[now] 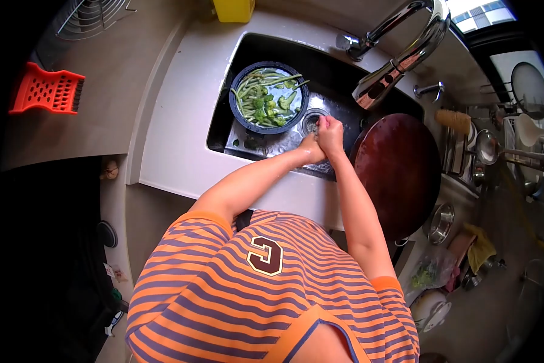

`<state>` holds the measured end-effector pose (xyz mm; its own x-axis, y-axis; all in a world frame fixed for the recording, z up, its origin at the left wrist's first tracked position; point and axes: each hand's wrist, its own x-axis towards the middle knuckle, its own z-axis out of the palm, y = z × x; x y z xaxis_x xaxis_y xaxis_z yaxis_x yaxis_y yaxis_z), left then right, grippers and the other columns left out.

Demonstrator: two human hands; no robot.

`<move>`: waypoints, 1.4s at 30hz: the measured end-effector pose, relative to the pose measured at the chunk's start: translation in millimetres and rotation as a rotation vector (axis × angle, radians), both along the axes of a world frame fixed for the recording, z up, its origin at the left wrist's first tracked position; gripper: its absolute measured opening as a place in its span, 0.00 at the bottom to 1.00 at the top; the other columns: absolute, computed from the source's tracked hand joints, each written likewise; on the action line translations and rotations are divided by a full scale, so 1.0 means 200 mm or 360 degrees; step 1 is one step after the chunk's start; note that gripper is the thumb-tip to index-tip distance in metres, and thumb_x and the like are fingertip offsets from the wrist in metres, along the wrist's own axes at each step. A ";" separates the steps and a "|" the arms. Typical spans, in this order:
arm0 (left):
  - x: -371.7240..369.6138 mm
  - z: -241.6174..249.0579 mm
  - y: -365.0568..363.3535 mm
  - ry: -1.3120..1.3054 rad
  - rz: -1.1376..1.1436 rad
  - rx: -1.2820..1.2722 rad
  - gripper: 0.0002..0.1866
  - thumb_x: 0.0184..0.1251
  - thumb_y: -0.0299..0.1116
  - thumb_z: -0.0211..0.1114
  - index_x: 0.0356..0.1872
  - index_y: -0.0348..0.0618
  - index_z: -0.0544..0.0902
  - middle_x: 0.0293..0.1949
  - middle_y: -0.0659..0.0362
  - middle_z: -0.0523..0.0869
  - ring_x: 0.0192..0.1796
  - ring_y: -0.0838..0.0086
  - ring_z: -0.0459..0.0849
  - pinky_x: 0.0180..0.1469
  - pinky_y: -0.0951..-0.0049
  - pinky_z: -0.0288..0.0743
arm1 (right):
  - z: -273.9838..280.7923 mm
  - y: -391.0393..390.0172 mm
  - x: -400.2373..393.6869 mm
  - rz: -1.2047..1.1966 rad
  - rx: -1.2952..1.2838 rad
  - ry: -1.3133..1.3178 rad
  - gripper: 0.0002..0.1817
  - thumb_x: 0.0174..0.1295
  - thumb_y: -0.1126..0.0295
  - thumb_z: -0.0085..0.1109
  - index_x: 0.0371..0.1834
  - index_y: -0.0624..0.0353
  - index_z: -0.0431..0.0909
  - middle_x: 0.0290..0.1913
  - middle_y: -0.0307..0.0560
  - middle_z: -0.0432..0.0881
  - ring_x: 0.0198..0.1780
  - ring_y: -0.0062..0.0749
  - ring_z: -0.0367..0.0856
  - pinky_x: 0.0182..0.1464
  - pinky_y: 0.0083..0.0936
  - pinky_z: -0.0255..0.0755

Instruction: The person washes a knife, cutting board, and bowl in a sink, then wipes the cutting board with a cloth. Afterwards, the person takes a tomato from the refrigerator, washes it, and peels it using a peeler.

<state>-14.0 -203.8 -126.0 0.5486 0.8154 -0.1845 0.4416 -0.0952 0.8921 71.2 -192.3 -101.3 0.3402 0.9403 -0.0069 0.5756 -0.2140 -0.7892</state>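
Note:
My left hand (311, 149) and my right hand (330, 134) are close together over the sink (282, 143), near the drain (312, 120). The fingers of both hands are curled, and what they hold, if anything, is hidden. Just left of them in the sink sits a round dark bowl (269, 130). Water fills it, with broccoli (262, 114) and long green beans (251, 81) in it. A few green scraps lie on the sink floor below the bowl.
A chrome faucet (378, 85) arches over the sink's right side. A large round dark-red board (399, 175) leans at the right edge. The counter at left holds an orange grater (47, 91); a yellow container (234, 9) stands behind. Ladles (487, 147) and utensils crowd the far right.

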 end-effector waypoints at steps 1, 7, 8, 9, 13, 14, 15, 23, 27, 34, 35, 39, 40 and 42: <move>0.00 0.00 0.00 0.0024 0.0028 -0.0223 0.19 0.51 0.45 0.59 0.39 0.42 0.82 0.42 0.43 0.82 0.49 0.52 0.79 0.51 0.59 0.71 | -0.01 -0.01 -0.01 -0.0054 -0.0057 -0.0034 0.15 0.59 0.66 0.52 0.20 0.65 0.77 0.22 0.60 0.78 0.26 0.49 0.80 0.31 0.36 0.71; 0.00 0.05 0.00 0.0516 -0.0024 -0.0492 0.23 0.52 0.47 0.59 0.41 0.39 0.82 0.45 0.43 0.81 0.52 0.52 0.78 0.52 0.60 0.71 | -0.17 -0.03 0.04 -0.0220 -0.0134 -0.0083 0.15 0.59 0.65 0.51 0.22 0.66 0.77 0.25 0.64 0.77 0.31 0.59 0.78 0.34 0.44 0.70; 0.01 0.05 0.00 0.0549 -0.0024 -0.0504 0.23 0.52 0.48 0.59 0.41 0.39 0.82 0.45 0.43 0.81 0.52 0.52 0.78 0.53 0.59 0.71 | -0.19 -0.02 0.04 -0.0249 -0.0162 -0.0099 0.15 0.58 0.65 0.50 0.22 0.66 0.77 0.25 0.65 0.77 0.31 0.60 0.78 0.35 0.44 0.70; 0.00 0.08 -0.01 0.0565 -0.0012 -0.0504 0.23 0.52 0.48 0.59 0.42 0.39 0.82 0.45 0.44 0.81 0.52 0.53 0.78 0.53 0.59 0.71 | -0.19 -0.02 0.04 -0.0270 -0.0185 -0.0095 0.15 0.58 0.65 0.50 0.22 0.66 0.77 0.26 0.65 0.77 0.32 0.60 0.78 0.36 0.45 0.70; -0.02 0.14 -0.01 0.0620 -0.0012 -0.0486 0.23 0.52 0.48 0.58 0.42 0.40 0.82 0.46 0.45 0.81 0.52 0.54 0.78 0.53 0.59 0.71 | -0.21 -0.02 0.04 -0.0360 -0.0241 -0.0095 0.15 0.58 0.65 0.50 0.23 0.66 0.78 0.28 0.66 0.78 0.34 0.61 0.78 0.38 0.46 0.70; -0.01 0.14 -0.01 0.0630 -0.0024 -0.0479 0.23 0.52 0.48 0.58 0.42 0.40 0.82 0.46 0.45 0.81 0.52 0.54 0.79 0.53 0.59 0.71 | -0.21 -0.03 0.04 -0.0385 -0.0247 -0.0103 0.15 0.58 0.65 0.50 0.23 0.66 0.78 0.28 0.66 0.78 0.34 0.61 0.78 0.39 0.46 0.71; -0.01 0.15 -0.02 0.0641 -0.0030 -0.0478 0.23 0.52 0.49 0.58 0.42 0.40 0.81 0.46 0.44 0.81 0.52 0.53 0.78 0.53 0.58 0.71 | -0.21 -0.03 0.04 -0.0393 -0.0256 -0.0121 0.15 0.58 0.64 0.50 0.23 0.66 0.78 0.29 0.66 0.78 0.35 0.62 0.77 0.39 0.46 0.71; -0.01 -0.06 0.00 0.0104 0.0447 0.0044 0.23 0.39 0.42 0.74 0.35 0.35 0.80 0.33 0.49 0.84 0.40 0.60 0.84 0.43 0.62 0.76 | -0.18 0.00 0.10 -0.0371 -0.0308 0.0784 0.16 0.57 0.58 0.59 0.34 0.63 0.79 0.29 0.46 0.82 0.32 0.35 0.80 0.34 0.29 0.72; -0.36 0.16 0.16 -0.0439 0.0007 -0.1207 0.22 0.50 0.37 0.71 0.45 0.40 0.75 0.31 0.60 0.82 0.33 0.76 0.82 0.37 0.73 0.80 | 0.29 -0.18 0.14 0.0009 -0.0631 0.1324 0.10 0.59 0.66 0.59 0.37 0.62 0.76 0.29 0.37 0.76 0.30 0.20 0.74 0.33 0.19 0.71; -0.52 0.40 0.15 -0.0562 0.0073 -0.1091 0.19 0.57 0.41 0.66 0.46 0.44 0.76 0.31 0.63 0.79 0.30 0.79 0.81 0.27 0.78 0.79 | 0.47 -0.23 0.10 0.0149 -0.0646 0.1275 0.07 0.61 0.66 0.56 0.36 0.56 0.75 0.31 0.35 0.76 0.35 0.20 0.76 0.36 0.20 0.73; -0.48 0.41 0.13 -0.0623 0.0049 -0.1116 0.20 0.57 0.42 0.66 0.47 0.44 0.74 0.32 0.62 0.79 0.30 0.78 0.81 0.27 0.78 0.79 | 0.47 -0.22 0.06 0.0216 -0.0585 0.1198 0.07 0.62 0.66 0.56 0.36 0.56 0.75 0.32 0.34 0.76 0.36 0.20 0.76 0.37 0.20 0.74; -0.44 0.43 0.12 -0.0690 -0.0053 -0.1065 0.21 0.60 0.51 0.62 0.43 0.44 0.76 0.31 0.61 0.80 0.29 0.78 0.80 0.32 0.76 0.78 | 0.39 -0.21 0.07 0.0242 -0.0311 0.1279 0.07 0.62 0.68 0.54 0.29 0.59 0.72 0.31 0.36 0.75 0.35 0.20 0.76 0.38 0.22 0.76; -0.46 0.43 0.14 -0.0764 -0.0082 -0.1077 0.21 0.60 0.52 0.61 0.41 0.44 0.77 0.30 0.62 0.80 0.28 0.78 0.79 0.32 0.76 0.77 | 0.43 -0.22 0.09 0.0190 -0.0324 0.1380 0.07 0.62 0.69 0.53 0.28 0.59 0.72 0.31 0.37 0.75 0.35 0.21 0.76 0.37 0.23 0.76; -0.54 0.43 0.16 -0.0720 -0.0128 -0.1070 0.19 0.62 0.49 0.60 0.41 0.44 0.78 0.32 0.62 0.81 0.32 0.79 0.79 0.36 0.78 0.76 | 0.49 -0.27 0.14 0.0215 -0.0337 0.1363 0.06 0.61 0.72 0.52 0.27 0.60 0.72 0.30 0.37 0.75 0.35 0.21 0.76 0.37 0.24 0.77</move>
<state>-121.1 -172.1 -39.5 0.7394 0.5642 -0.3673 0.0395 0.5083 0.8603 98.4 -247.0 -2.4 0.0250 0.9221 -0.3860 -0.1622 -0.3773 -0.9118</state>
